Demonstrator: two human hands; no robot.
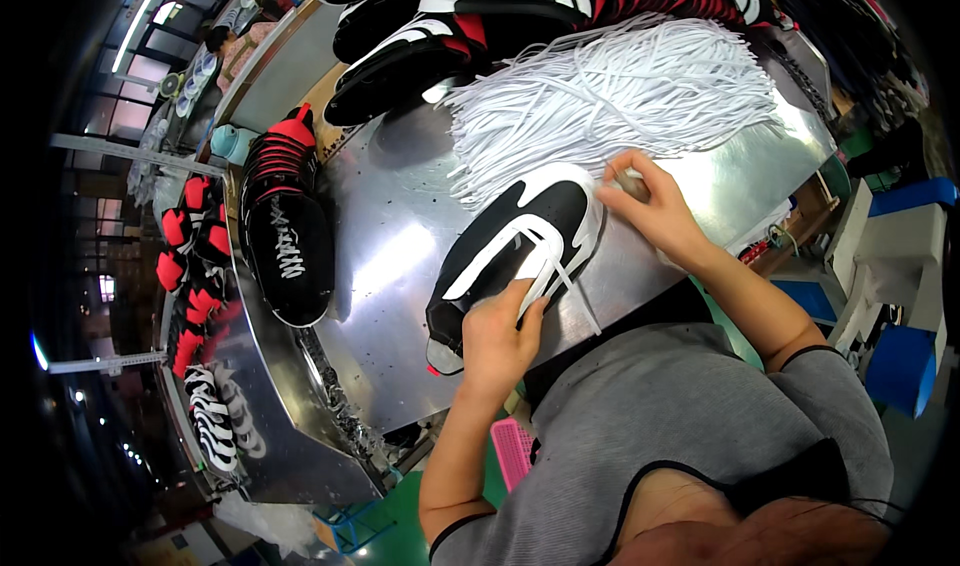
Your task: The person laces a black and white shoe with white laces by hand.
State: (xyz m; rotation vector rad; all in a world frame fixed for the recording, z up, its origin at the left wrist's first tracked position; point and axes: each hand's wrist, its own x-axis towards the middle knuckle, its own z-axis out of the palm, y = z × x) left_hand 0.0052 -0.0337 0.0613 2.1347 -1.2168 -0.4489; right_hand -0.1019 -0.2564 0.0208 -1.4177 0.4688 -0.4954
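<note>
A black and white shoe upper lies flat on the shiny metal table. My left hand presses on its near end and pinches a white lace that runs across it. My right hand rests at the shoe's far edge, fingers closed on the other end of the white lace, right beside a big bundle of loose white laces.
A row of black, white and red shoe uppers lines the table's far side. Another stack of black and red uppers sits at the left. More red and black pieces lie on a lower rack to the left.
</note>
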